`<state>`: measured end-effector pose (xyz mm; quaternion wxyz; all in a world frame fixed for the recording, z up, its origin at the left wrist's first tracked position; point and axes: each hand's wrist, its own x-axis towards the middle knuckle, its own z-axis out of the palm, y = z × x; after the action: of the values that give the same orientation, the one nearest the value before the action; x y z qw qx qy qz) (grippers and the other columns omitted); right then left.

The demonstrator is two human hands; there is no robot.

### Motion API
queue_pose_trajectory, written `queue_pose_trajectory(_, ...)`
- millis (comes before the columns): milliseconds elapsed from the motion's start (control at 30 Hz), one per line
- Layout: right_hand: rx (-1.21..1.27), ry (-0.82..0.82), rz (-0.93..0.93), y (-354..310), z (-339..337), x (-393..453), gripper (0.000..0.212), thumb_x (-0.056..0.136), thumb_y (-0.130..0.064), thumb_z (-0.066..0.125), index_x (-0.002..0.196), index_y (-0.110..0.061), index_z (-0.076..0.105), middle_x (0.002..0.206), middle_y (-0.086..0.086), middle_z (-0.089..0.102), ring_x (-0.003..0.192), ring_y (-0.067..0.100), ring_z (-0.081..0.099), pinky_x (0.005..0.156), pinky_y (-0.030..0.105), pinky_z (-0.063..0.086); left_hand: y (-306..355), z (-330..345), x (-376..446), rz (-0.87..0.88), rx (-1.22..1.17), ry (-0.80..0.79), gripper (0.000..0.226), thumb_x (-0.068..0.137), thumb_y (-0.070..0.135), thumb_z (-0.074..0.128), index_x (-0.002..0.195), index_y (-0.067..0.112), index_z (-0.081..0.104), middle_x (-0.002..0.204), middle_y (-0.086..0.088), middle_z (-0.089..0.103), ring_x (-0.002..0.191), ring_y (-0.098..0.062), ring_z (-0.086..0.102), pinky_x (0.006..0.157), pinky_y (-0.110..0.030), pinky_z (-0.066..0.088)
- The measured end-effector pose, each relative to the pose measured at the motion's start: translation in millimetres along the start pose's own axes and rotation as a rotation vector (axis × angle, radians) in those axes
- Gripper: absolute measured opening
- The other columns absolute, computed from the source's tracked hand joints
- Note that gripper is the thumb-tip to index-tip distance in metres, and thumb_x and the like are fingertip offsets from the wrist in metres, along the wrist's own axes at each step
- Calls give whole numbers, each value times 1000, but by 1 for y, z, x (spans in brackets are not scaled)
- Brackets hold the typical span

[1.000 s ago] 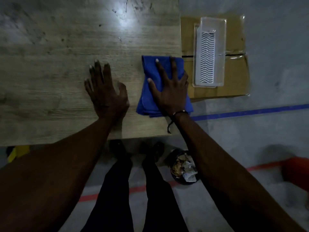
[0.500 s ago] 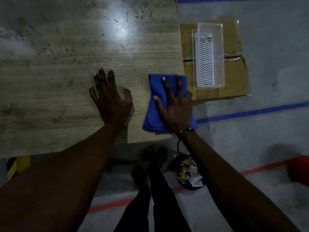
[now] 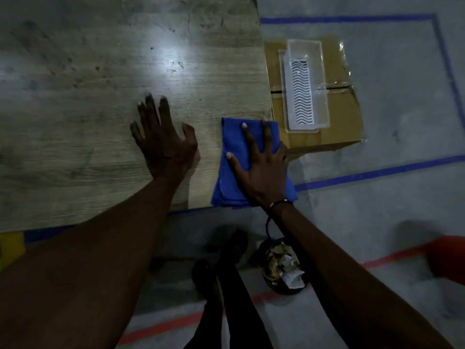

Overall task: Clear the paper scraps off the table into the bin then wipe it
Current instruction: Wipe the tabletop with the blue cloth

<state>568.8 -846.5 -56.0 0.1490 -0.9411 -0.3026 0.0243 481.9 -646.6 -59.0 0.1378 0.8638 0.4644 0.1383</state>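
A folded blue cloth (image 3: 230,182) lies at the near right corner of the wooden table (image 3: 100,96). My right hand (image 3: 261,167) presses flat on the cloth with fingers spread. My left hand (image 3: 163,144) rests flat on the bare tabletop to the left of the cloth, fingers apart, holding nothing. On the floor below the table corner stands a dark round bin (image 3: 283,269) with crumpled paper scraps in it. No scraps show on the tabletop.
A cardboard box (image 3: 347,117) sits on the floor right of the table, with a white plastic basket (image 3: 305,84) on top. Blue and red tape lines mark the floor. My feet (image 3: 226,255) stand beside the bin. An orange object (image 3: 450,260) is at the right edge.
My right hand has slid the cloth toward me, down to the table's near right corner. My left hand stays flat on the table. My feet have shifted.
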Motion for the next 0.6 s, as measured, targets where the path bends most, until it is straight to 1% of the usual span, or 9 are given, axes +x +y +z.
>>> queue_pose_trajectory(67, -5, 4, 15, -2, 3, 18, 80, 97, -79, 40, 166, -41, 24, 177, 3, 7, 132, 42, 45, 103, 55, 45, -2, 2, 2, 6, -8, 6, 73, 98, 46, 42, 166, 23, 27, 175, -8, 16, 163, -28, 12, 130, -54, 9)
queue_pose_trajectory(167, 17, -23, 16, -6, 5, 51, 80, 97, -78, 41, 166, -43, 20, 177, 3, 5, 136, 41, 41, 106, 56, 40, -3, 4, 1, 14, -11, 15, 72, 99, 46, 41, 165, 23, 28, 175, -8, 17, 163, -28, 12, 130, -55, 8)
queue_pose_trajectory(267, 21, -27, 7, -8, 6, 69, 80, 98, -78, 39, 166, -42, 18, 178, 3, 3, 137, 44, 41, 107, 57, 39, -4, 7, 1, 30, 1, 39, 72, 100, 47, 40, 166, 22, 26, 175, -9, 16, 162, -28, 13, 130, -55, 8)
queue_pose_trajectory(367, -14, -21, 0, -8, 6, 44, 84, 96, -80, 39, 167, -41, 16, 178, 4, 1, 140, 47, 38, 108, 58, 38, -5, 7, 1, 35, 5, 24, 72, 100, 48, 38, 166, 22, 24, 176, -9, 14, 163, -29, 11, 130, -56, 8)
queue_pose_trajectory(500, -40, -20, 14, -3, 5, -2, 86, 94, -84, 35, 167, -43, 14, 178, 3, 1, 142, 48, 37, 107, 61, 40, -2, 6, 1, 23, 11, 18, 73, 100, 47, 38, 166, 20, 25, 176, -10, 14, 163, -30, 11, 130, -57, 9)
queue_pose_trajectory(600, -42, -26, 23, -3, 4, 0, 84, 95, -83, 35, 166, -45, 13, 178, 3, 1, 141, 47, 38, 106, 60, 41, -1, 7, 0, 21, 16, 15, 72, 100, 45, 39, 166, 20, 26, 175, -11, 14, 162, -30, 12, 129, -57, 8)
